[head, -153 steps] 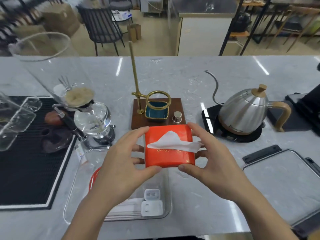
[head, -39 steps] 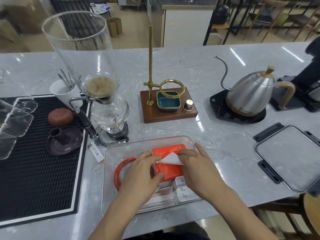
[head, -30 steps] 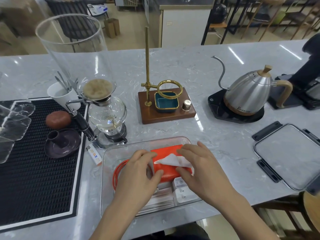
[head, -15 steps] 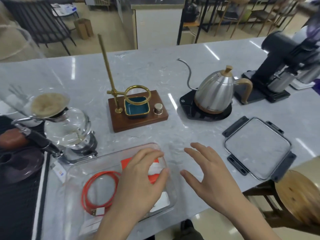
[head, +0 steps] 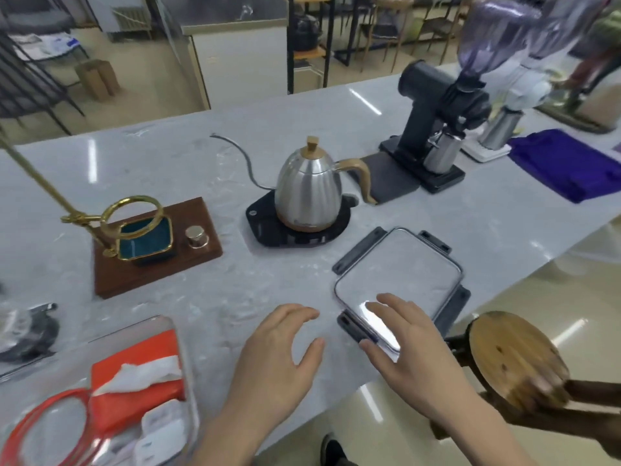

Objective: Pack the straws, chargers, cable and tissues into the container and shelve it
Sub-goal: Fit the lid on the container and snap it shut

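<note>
Your tissues (head: pixel 134 381), chargers (head: pixel 161 428) and cable (head: pixel 43 418) sit in the container (head: pixel 188 381). Both hands' grips spread: right hand (head: pixel 413 358) on the lid (head: pixel 403 264), left hand (head: pixel 279 361) empty. Lidding and shelving remain.

I am standing at the bar of a coffee shop, behind a long grey marble counter (head: pixel 437 230) laid out for hand brewing. On it I have a steel gooseneck kettle (head: pixel 307 190) on its black base, a brass pour-over stand (head: pixel 131 227) on a wooden block, and a dark coffee grinder (head: pixel 433 129) with a tinted bean hopper beside a second, white one (head: pixel 514 95). Past the counter I see a customer floor with chairs and small tables (head: pixel 400 25), and a round wooden stool (head: pixel 514 361) stands at the counter's edge by me.
</note>
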Demonstrator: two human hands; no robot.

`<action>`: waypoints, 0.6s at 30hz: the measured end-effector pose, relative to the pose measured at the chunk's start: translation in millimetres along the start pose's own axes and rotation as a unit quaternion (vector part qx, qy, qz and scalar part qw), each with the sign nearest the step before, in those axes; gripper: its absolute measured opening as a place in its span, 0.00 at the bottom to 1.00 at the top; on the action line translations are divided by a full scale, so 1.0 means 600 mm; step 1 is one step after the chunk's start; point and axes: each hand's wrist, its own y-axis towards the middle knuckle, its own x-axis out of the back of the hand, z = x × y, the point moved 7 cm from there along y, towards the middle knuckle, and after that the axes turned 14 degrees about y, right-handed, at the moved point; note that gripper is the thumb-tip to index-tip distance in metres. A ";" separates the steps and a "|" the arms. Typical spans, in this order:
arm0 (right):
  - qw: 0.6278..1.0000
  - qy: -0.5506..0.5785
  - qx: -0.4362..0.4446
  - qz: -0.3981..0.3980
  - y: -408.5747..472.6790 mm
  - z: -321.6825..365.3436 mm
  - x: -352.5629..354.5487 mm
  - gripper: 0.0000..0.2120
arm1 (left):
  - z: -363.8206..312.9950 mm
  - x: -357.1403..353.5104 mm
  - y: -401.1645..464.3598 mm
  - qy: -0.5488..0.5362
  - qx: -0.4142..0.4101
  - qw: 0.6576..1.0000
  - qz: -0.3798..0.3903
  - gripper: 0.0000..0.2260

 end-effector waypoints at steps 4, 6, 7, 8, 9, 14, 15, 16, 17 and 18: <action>1.000 -0.003 -0.019 0.000 -0.005 -0.077 0.031 0.24 | -0.042 -0.056 0.014 0.007 -0.004 1.000 0.028 0.15; 1.000 -0.002 -0.025 0.005 -0.007 -0.111 0.042 0.24 | -0.059 -0.080 0.020 0.009 -0.003 0.999 0.040 0.16; 1.000 -0.006 -0.026 0.005 -0.007 -0.126 0.047 0.24 | -0.066 -0.091 0.023 0.010 -0.003 0.999 0.046 0.16; 1.000 -0.010 -0.025 0.005 -0.007 -0.137 0.049 0.24 | -0.069 -0.100 0.025 0.013 -0.002 0.999 0.053 0.16; 1.000 -0.011 -0.025 0.006 -0.008 -0.153 0.054 0.24 | -0.077 -0.114 0.028 0.016 -0.002 0.998 0.058 0.16; 1.000 -0.007 -0.005 0.021 0.000 -0.210 0.071 0.23 | -0.103 -0.157 0.042 0.033 -0.012 0.997 0.076 0.19; 1.000 -0.006 0.004 0.027 0.002 -0.220 0.071 0.23 | -0.107 -0.164 0.045 0.036 -0.016 0.996 0.080 0.20; 0.999 -0.009 0.011 0.033 0.005 -0.230 0.070 0.23 | -0.110 -0.171 0.046 0.039 -0.018 0.995 0.085 0.21; 0.999 -0.013 0.019 0.041 0.007 -0.239 0.068 0.23 | -0.112 -0.178 0.048 0.043 -0.022 0.995 0.089 0.22; 0.998 -0.015 0.026 0.046 0.009 -0.249 0.067 0.24 | -0.116 -0.187 0.051 0.045 -0.027 0.995 0.089 0.23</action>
